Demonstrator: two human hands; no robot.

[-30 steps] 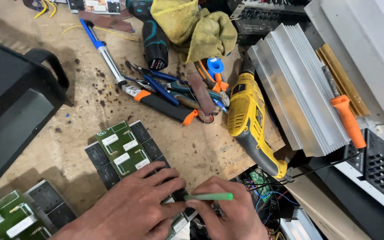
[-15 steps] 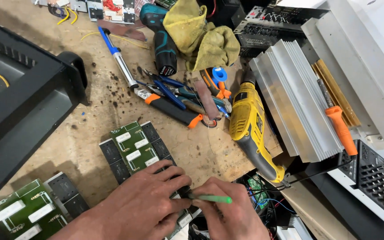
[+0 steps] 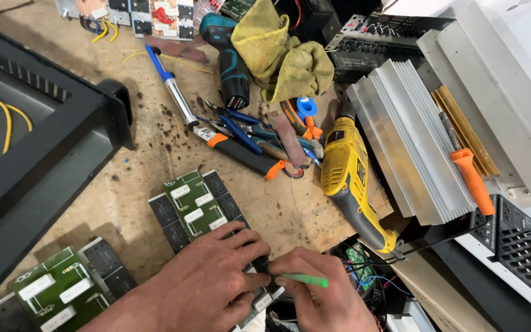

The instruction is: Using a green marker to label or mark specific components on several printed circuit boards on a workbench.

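Observation:
My left hand (image 3: 216, 280) lies flat on the near end of a green circuit board (image 3: 195, 203) with white blocks and black parts along its edges, pressing it to the wooden bench. My right hand (image 3: 324, 301) is closed around a thin green-handled tool (image 3: 305, 280) whose tip meets the board just under my left fingers. The tip itself is hidden by my fingers.
A second green board (image 3: 59, 289) lies at the lower left. A black case (image 3: 26, 154) fills the left. Pliers and cutters (image 3: 247, 138), a yellow drill (image 3: 351, 178), a teal driver (image 3: 232, 61), a yellow rag (image 3: 281, 55), a ribbed heatsink (image 3: 407, 141) and an orange-handled screwdriver (image 3: 471, 178) crowd the bench.
The view has shifted, so the bench items sit lower and more to the right. Both hands stay on the board with the green tool in the same grip.

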